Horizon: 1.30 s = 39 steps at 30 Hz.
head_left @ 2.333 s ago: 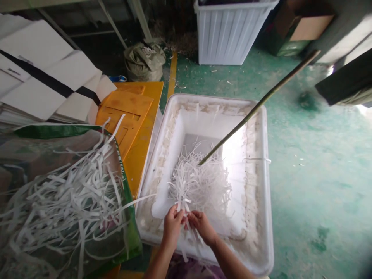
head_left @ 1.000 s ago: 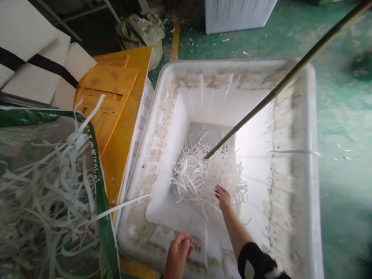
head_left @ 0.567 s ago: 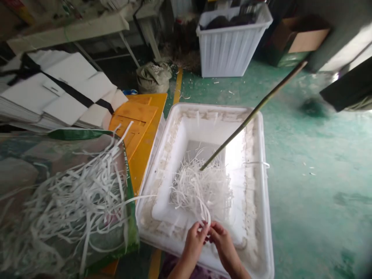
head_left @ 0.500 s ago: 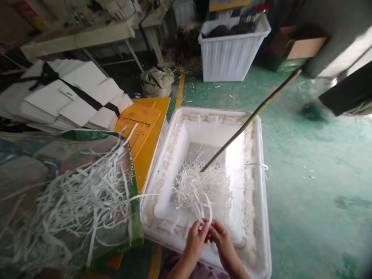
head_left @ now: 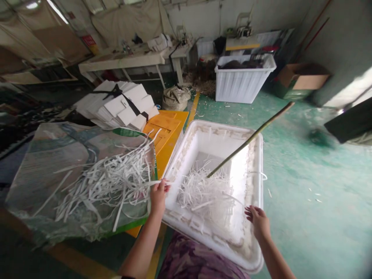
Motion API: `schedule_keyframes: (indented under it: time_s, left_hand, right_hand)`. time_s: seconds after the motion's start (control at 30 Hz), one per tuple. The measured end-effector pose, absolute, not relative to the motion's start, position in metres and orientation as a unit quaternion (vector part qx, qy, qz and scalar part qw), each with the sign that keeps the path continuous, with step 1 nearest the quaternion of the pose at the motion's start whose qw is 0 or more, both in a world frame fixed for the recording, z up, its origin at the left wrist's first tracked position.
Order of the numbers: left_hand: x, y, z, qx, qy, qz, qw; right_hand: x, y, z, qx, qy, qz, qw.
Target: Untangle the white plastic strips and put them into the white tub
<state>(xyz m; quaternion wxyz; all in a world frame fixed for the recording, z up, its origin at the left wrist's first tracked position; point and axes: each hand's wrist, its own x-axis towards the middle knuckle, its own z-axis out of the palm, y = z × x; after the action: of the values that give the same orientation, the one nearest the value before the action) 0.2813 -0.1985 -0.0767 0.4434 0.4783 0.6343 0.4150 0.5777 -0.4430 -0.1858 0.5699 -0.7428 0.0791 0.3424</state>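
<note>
My left hand is over the left rim of the white plastic tub, its fingertips closed on a white strip that comes from the pile of white strips on the left. Over the tub's right side, my right hand pinches the end of a thin white strip that trails back toward the tub's middle. Inside the tub lies a tangle of narrow white strips. A long greenish stick leans out of it toward the upper right.
The pile rests on a clear plastic sheet with green edging. Beyond it are an orange board and strapped white sheets. A grey-white bin, a cardboard box, a sack and worktables stand farther back.
My hands were together at the tub's near side and have moved apart, the left to the strip pile's edge, the right to the tub's right side. The view has tilted up.
</note>
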Motion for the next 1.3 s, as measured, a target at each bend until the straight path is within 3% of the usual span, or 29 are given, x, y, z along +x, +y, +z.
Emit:
schedule_keyframes:
  time_s: [0.1,0.27,0.47,0.57,0.67,0.77,0.87,1.0,1.1,1.2,1.3]
  left_hand:
    - [0.272,-0.188,-0.066,0.480,0.619,0.437,0.442]
    - [0.297,-0.212,-0.072,0.618,0.585,0.223,0.476]
    - [0.341,-0.284,-0.100,0.662,0.378,0.064,0.644]
    - [0.344,-0.292,-0.116,0.675,0.355,0.031,0.646]
    - [0.323,-0.264,-0.125,0.686,0.375,0.057,0.621]
    - [0.295,-0.229,-0.124,0.685,0.387,0.086,0.611]
    - [0.275,-0.214,-0.114,0.677,0.385,0.110,0.617]
    - [0.264,-0.217,-0.094,0.599,0.354,0.095,0.712]
    - [0.254,-0.212,-0.077,0.466,0.362,0.091,0.802]
    - [0.231,-0.184,-0.062,0.385,0.450,0.193,0.782]
    - [0.193,-0.137,-0.052,0.384,0.490,0.282,0.730]
  right_hand:
    - [0.590,-0.452,-0.194,-0.775,0.035,0.363,0.515]
    - [0.542,-0.419,-0.157,-0.767,-0.140,0.481,0.401]
    - [0.478,-0.372,-0.066,-0.610,-0.249,0.564,0.497]
    - [0.488,-0.366,-0.037,-0.631,-0.196,0.476,0.581]
    - [0.517,-0.374,-0.010,-0.641,-0.059,0.282,0.711]
    - [0.536,-0.386,0.014,-0.635,-0.039,0.113,0.764]
    - [0.528,-0.384,0.015,-0.701,-0.078,0.089,0.704]
    - [0.462,-0.347,-0.024,-0.810,-0.179,0.279,0.484]
    - [0.380,-0.318,-0.054,-0.772,-0.326,0.406,0.365]
    - [0.324,-0.305,-0.080,-0.740,-0.397,0.447,0.307]
    - [0.330,-0.309,-0.109,-0.777,-0.345,0.436,0.295]
